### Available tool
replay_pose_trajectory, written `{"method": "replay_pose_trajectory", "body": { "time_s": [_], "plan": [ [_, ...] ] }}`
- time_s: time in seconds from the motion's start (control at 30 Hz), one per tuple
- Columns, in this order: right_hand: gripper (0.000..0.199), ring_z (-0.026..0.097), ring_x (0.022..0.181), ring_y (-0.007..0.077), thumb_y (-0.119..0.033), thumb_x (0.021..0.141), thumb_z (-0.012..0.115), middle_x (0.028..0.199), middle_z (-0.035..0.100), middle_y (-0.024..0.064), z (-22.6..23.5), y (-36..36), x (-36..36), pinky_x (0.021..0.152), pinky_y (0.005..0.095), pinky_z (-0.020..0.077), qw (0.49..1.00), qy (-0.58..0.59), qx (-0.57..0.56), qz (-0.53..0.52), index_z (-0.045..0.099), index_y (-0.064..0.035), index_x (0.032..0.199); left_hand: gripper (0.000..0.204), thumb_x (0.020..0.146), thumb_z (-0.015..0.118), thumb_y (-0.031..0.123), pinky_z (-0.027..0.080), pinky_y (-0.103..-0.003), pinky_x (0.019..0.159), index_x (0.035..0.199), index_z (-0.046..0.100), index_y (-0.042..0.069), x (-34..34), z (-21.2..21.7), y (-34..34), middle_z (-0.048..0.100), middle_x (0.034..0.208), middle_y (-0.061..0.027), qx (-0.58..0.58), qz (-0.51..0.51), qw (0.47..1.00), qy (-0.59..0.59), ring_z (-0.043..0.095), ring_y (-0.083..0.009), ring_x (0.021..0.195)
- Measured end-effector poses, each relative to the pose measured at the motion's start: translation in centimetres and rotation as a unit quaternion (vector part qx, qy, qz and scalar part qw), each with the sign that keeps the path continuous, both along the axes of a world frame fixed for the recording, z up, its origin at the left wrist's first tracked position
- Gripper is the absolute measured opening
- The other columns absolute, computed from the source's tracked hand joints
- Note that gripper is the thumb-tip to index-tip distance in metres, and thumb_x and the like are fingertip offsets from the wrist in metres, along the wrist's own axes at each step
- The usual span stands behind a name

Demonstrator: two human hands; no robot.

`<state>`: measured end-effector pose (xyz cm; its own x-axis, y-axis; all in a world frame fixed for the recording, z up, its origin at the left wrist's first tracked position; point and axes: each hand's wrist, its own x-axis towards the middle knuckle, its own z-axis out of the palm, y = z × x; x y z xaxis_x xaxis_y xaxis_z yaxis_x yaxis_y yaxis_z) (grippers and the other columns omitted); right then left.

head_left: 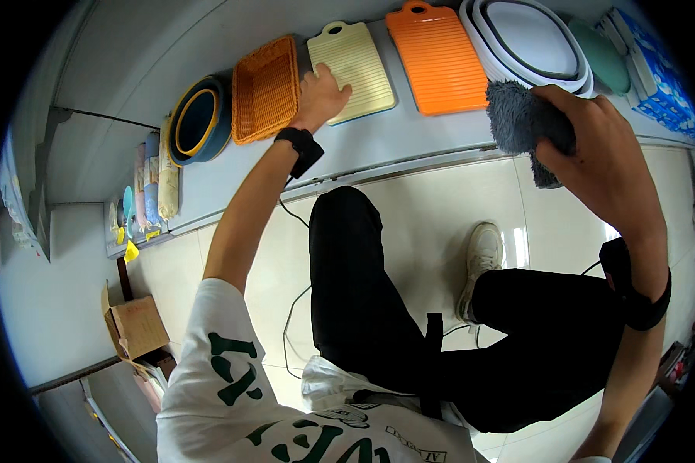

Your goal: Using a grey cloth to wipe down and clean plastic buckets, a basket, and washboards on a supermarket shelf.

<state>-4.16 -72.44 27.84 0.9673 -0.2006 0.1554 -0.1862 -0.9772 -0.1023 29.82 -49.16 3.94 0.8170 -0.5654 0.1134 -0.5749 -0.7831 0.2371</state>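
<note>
My right hand (pixel 601 147) grips a fluffy grey cleaning cloth (pixel 517 117), bunched up, at the shelf's front edge below a stack of white basins (pixel 529 38). Over the left side of a cream ridged washboard (pixel 359 69) lies my left hand (pixel 322 99), fingers and thumb apart. It seems to touch the board, though its palm side is hidden. An orange washboard (pixel 438 62) is to the right of the cream one. Left of my left hand stands a brown woven basket (pixel 264 92).
Dark blue round basins (pixel 201 123) with yellow rims and several rolled packages (pixel 167 174) fill the shelf's left part. At its right end are a green basin (pixel 601 58) and a blue package (pixel 656 85). A cardboard box (pixel 139 326) sits lower left; cables trail on the tiled floor.
</note>
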Motion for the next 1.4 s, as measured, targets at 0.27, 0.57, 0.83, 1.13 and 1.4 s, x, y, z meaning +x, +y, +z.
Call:
{"method": "replay_pose_trajectory", "body": {
  "time_s": [0.27,0.57,0.83,1.13,1.4],
  "plan": [
    [0.05,0.067,0.092,0.0362,-0.01,0.081,0.07,0.101,0.07,0.0239,0.5,0.4,0.8,0.087,0.0416,0.0552,0.997,0.025,0.06,0.037,0.067,-0.0017,0.13,0.095,0.087,0.073,0.051,0.036,-0.057,0.111,0.139,0.03,-0.016,1.2,-3.6,0.6,0.068,0.117,-0.033,-0.064,0.152,0.97,0.177,0.064,-0.0462,0.116],
    [0.04,0.071,0.095,0.037,-0.01,0.08,0.072,0.093,0.073,0.0217,0.8,0.7,0.4,0.094,0.0445,0.0546,0.998,-0.032,0.015,0.054,0.071,-0.0002,0.119,0.095,0.08,0.086,0.041,0.044,-0.047,0.108,0.139,0.035,-0.012,0.8,-4.4,0.2,0.059,0.13,-0.0318,-0.114,0.215,0.962,0.126,0.056,-0.0454,0.126],
    [0.042,0.069,0.1,0.0381,-0.01,0.08,0.073,0.101,0.074,0.0223,1.1,1.0,1.0,0.095,0.0447,0.0541,0.998,0.034,0.042,0.01,0.071,-0.001,0.121,0.073,0.098,0.064,0.05,0.035,-0.051,0.103,0.159,0.041,0.018,-1.1,-6.1,-0.9,0.06,0.122,-0.0325,-0.057,0.188,0.979,0.056,0.051,-0.0416,0.112],
    [0.046,0.069,0.093,0.0359,-0.008,0.077,0.075,0.103,0.074,0.0223,0.6,1.3,1.6,0.095,0.0424,0.0546,0.999,0.04,0.029,0.009,0.071,-0.0008,0.123,0.053,0.11,0.041,0.041,0.057,-0.051,0.081,0.16,0.04,0.023,-1.1,-4.7,0.2,0.056,0.112,-0.0318,0.052,0.131,0.988,-0.064,0.065,-0.0441,0.093],
    [0.042,0.067,0.09,0.0379,-0.009,0.078,0.074,0.098,0.074,0.0222,0.4,0.6,2.1,0.092,0.0439,0.0534,0.999,0.011,0.037,0.038,0.071,-0.0001,0.119,0.053,0.108,0.044,0.032,0.062,-0.047,0.075,0.158,0.04,0.014,-0.7,-2.8,-0.8,0.058,0.113,-0.0322,0.124,0.123,0.984,0.019,0.07,-0.0433,0.088]
  ]
}}
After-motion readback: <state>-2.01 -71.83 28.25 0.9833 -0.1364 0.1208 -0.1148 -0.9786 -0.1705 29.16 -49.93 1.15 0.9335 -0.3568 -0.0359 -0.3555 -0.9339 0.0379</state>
